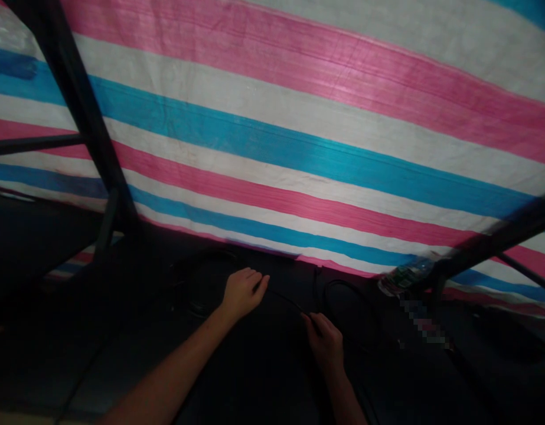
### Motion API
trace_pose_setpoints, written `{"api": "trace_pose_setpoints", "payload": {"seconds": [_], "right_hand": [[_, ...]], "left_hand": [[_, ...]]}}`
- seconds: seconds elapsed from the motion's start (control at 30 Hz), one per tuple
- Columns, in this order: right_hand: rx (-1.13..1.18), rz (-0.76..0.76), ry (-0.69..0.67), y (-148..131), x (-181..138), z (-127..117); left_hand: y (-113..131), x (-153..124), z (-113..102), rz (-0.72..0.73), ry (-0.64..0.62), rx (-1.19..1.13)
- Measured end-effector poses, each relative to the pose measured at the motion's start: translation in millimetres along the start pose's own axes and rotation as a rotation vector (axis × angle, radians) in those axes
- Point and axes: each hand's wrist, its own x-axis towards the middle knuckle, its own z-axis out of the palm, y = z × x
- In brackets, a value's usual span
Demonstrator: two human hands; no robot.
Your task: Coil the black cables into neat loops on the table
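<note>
A thin black cable point(286, 298) runs between my two hands over a dark surface. My left hand point(244, 291) is closed on it, thumb against curled fingers. Lower and to the right, my right hand point(325, 339) pinches the same cable between thumb and fingers. Loops of black cable point(349, 284) lie just beyond my right hand. Another dark coil point(201, 308) lies beside my left hand, hard to make out in the dim light. Where the held cable's ends lead is hidden in the dark.
A sheet striped pink, white and blue point(272, 136) hangs behind the dark surface. Black metal frames stand at the left point(88, 127) and right point(480, 251). A clear plastic bottle point(405, 276) lies near the right frame. A loose cable point(88, 366) trails at lower left.
</note>
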Motion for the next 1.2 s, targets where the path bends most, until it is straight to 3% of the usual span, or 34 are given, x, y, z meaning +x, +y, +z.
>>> {"api": "trace_pose_setpoints", "payload": {"seconds": [0.13, 0.23, 0.33, 0.5, 0.7, 0.87, 1.03, 1.2], "right_hand": [[-0.008, -0.029, -0.136, -16.7, 0.9, 7.8], [-0.031, -0.055, -0.138, -21.3, 1.5, 11.7], [-0.052, -0.078, -0.131, -20.1, 1.1, 13.6], [-0.025, -0.074, -0.161, -13.4, 3.4, 13.9], [-0.053, -0.063, -0.067, -0.1, 6.3, 4.0], [-0.049, -0.019, -0.003, 4.1, 5.1, -5.8], [-0.139, 0.023, 0.097, 2.1, 3.2, -3.8], [-0.054, -0.075, -0.045, -14.8, 3.5, 10.1]], "left_hand": [[24.5, -7.5, 7.0, 0.136, -0.089, -0.077], [38.1, -14.5, 12.6, 0.217, -0.155, -0.099], [40.8, -16.3, 15.7, 0.192, -0.172, -0.098], [23.5, -6.3, 11.0, 0.079, -0.156, -0.052], [-4.6, 5.8, -3.3, -0.041, -0.103, 0.028], [-12.3, 5.7, -8.3, -0.081, -0.096, 0.074], [10.4, -3.3, -2.9, -0.056, -0.203, 0.037], [53.4, -16.8, 9.6, 0.157, -0.335, -0.080]]}}
